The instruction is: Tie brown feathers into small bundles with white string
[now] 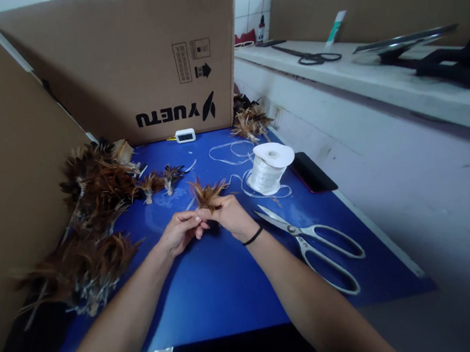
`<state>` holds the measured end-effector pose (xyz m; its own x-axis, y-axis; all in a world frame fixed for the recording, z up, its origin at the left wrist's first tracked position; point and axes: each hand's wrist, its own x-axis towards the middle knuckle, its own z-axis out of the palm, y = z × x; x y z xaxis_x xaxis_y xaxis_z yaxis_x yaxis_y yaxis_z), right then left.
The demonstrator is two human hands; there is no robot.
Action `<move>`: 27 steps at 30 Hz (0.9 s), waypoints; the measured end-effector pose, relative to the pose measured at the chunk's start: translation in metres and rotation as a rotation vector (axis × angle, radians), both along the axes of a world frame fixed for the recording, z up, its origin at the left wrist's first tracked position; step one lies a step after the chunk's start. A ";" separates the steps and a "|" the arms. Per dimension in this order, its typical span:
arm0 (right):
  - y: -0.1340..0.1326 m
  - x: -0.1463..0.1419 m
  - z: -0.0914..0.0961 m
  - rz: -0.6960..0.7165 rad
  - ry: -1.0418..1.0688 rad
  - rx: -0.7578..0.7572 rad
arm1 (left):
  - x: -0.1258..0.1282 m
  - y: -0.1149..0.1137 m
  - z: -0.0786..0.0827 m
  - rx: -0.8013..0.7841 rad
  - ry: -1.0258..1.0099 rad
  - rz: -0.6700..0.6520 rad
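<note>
A small bunch of brown feathers [208,194] is gripped in my right hand [231,216], its tips fanning up and away from me. My left hand [179,232] meets the right one at the lower end of the bunch, thumb and fingers pinched together. What the left fingers hold is hidden. Just beyond my hands stands a spool of white ribbon [266,174], with a loose thin strand [229,160] curling on the blue tabletop [215,286]. Large silver scissors [302,232] lie to the right of my right wrist, blades partly apart.
Brown feather bunches [100,184] pile up along the left, with two small bundles [170,177] nearby. More feathers [251,120] lie at the back. A cardboard box [126,47] walls the far side. A black phone [313,173] and a small white device [185,135] rest on the table.
</note>
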<state>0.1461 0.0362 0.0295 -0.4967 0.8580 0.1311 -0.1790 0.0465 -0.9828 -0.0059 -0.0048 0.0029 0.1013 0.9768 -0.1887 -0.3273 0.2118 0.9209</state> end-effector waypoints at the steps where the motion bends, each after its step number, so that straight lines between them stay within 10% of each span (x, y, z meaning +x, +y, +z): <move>1: 0.000 0.000 0.000 0.010 0.000 0.007 | 0.000 0.000 0.000 0.003 -0.003 0.014; 5: 0.010 0.011 0.001 0.000 -0.058 0.123 | 0.002 0.001 0.003 0.039 -0.037 0.085; 11: 0.048 0.040 0.004 -0.480 -0.760 0.621 | 0.001 0.004 0.000 0.063 -0.157 0.208; 16: 0.071 0.039 0.004 -0.229 -1.365 0.886 | -0.001 0.008 -0.003 0.076 -0.184 0.236; 27: 0.084 0.036 0.000 -0.172 -1.394 0.914 | -0.004 0.011 0.002 0.059 -0.247 0.344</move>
<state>0.1816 0.1203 0.0295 -0.5702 0.8069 0.1541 0.8151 0.5791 -0.0163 -0.0095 0.0061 0.0044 -0.1977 0.9699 -0.1423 -0.5817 0.0008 0.8134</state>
